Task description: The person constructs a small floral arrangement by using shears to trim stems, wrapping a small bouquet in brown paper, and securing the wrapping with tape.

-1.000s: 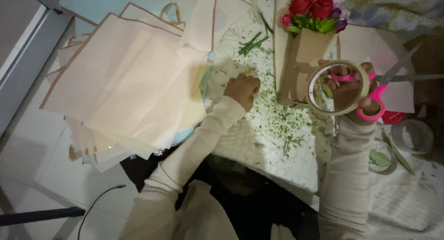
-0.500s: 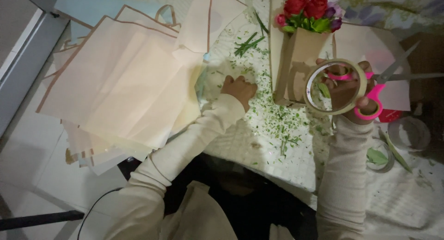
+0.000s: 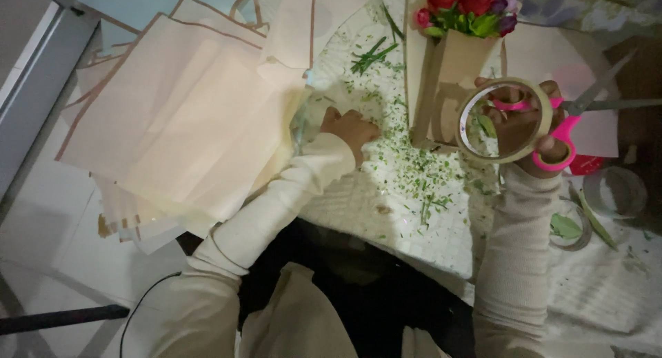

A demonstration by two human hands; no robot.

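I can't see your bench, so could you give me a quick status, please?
Right hand grips tape roll and pink scissors. Left hand rests on the littered cloth.

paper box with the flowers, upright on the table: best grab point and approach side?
Grip the box across its flat brown side walls, mid-height, below the flowers. Come from its left: the right hand, holding tape roll and scissors, crowds its right. Probably light.

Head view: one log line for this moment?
right hand: holds tape roll and scissors | left hand: on table, beside paper sheets
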